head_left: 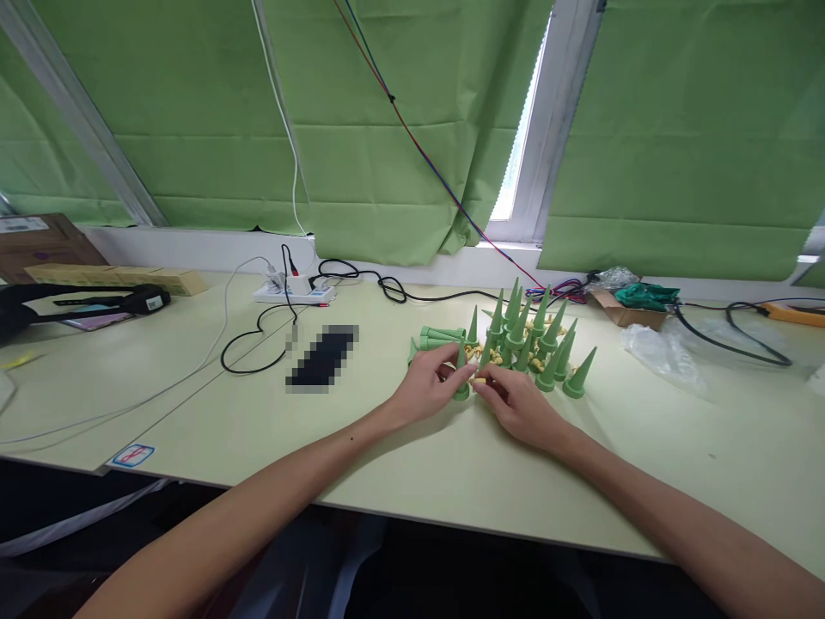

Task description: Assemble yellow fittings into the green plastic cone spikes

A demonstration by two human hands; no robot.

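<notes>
My left hand [429,376] is closed around a green plastic spike [461,392], whose tip points up and whose round base shows below the fingers. Close beside it, my right hand [516,402] pinches a small pale yellow piece [479,381]; its exact shape is too small to tell. Just beyond both hands, several more green spikes [516,331] stand point up in a cluster. Yellowish small parts [538,365] lie among them. A few green spikes [442,337] rest on their sides behind my left hand. One upright spike [578,375] marks the cluster's right end.
A blurred-out dark object [322,359] lies left of my hands. Farther back are a power strip [293,292] and black cables [393,288]. At the right sit an open cardboard box [625,311] and clear plastic bags [661,354]. Yellow boxes [116,277] line the back left.
</notes>
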